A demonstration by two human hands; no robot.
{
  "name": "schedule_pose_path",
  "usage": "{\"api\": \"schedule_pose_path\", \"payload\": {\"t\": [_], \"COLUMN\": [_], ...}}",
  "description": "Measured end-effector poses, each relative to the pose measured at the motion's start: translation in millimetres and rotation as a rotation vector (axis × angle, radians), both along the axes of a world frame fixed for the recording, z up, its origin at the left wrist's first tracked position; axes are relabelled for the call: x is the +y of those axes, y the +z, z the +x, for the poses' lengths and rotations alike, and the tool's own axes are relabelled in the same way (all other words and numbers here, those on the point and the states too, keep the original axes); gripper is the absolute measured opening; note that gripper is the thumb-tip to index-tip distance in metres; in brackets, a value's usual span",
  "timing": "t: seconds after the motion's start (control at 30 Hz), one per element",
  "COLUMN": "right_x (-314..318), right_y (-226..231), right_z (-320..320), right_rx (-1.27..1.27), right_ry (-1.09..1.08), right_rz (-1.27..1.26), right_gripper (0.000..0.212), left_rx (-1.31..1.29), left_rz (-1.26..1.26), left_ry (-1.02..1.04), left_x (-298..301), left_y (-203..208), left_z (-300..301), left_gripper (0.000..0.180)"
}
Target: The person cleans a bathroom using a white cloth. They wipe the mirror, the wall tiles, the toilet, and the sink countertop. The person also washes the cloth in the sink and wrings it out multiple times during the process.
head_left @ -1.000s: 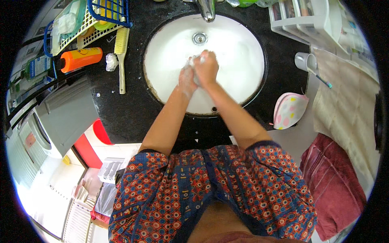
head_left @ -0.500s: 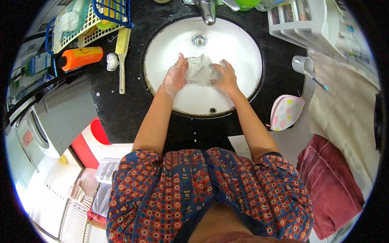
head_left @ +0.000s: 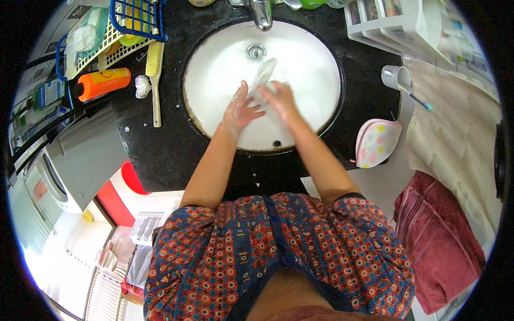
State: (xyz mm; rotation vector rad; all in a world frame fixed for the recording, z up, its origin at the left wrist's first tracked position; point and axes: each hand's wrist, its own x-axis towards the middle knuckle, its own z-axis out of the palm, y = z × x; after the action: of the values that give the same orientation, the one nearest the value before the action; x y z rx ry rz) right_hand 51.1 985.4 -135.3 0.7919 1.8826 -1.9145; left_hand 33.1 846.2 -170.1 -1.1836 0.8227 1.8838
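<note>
A pale grey-white cloth, crumpled and blurred, hangs over the white oval sink. My right hand is closed on it, and motion smears the fingers. Part of the cloth trails below this hand. Just to the left, my left hand has its fingers spread, with the thumb up and whitish suds on the skin. Its fingertips come close to the cloth; whether they touch it I cannot tell. Behind both hands are the metal drain and the tap.
On the black counter at left lie a yellow-bristled brush, an orange bottle and baskets. At right are a white mug, a dotted pouch and a white drawer unit. A maroon towel hangs lower right.
The cloth was spread between both hands; now it is bunched in my right hand, which has moved left. My left hand has let go and its fingers have opened. The whole view has shifted slightly.
</note>
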Motion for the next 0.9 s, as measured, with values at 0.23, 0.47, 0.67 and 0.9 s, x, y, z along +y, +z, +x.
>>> {"api": "schedule_pose_path", "payload": {"t": [0.23, 0.47, 0.67, 0.9], "right_x": [-77, -65, -19, -100], "right_y": [22, -4, -47, -3], "right_z": [20, 7, -34, 16], "right_rx": [0.441, 0.419, 0.241, 0.496], "right_ry": [0.173, 0.06, -0.072, 0.077], "right_rz": [0.6, 0.595, 0.633, 0.597], "right_gripper": [0.025, 0.038, 0.022, 0.033], "left_rx": [0.421, 0.155, 0.181, 0.481], "left_rz": [0.36, 0.271, 0.109, 1.118], "left_ry": [0.134, 0.19, 0.162, 0.274], "left_x": [-2, 5, 32, -40], "left_y": [-49, -24, 3, -89], "left_z": [24, 1, 2, 2], "left_gripper": [0.061, 0.046, 0.042, 0.046]}}
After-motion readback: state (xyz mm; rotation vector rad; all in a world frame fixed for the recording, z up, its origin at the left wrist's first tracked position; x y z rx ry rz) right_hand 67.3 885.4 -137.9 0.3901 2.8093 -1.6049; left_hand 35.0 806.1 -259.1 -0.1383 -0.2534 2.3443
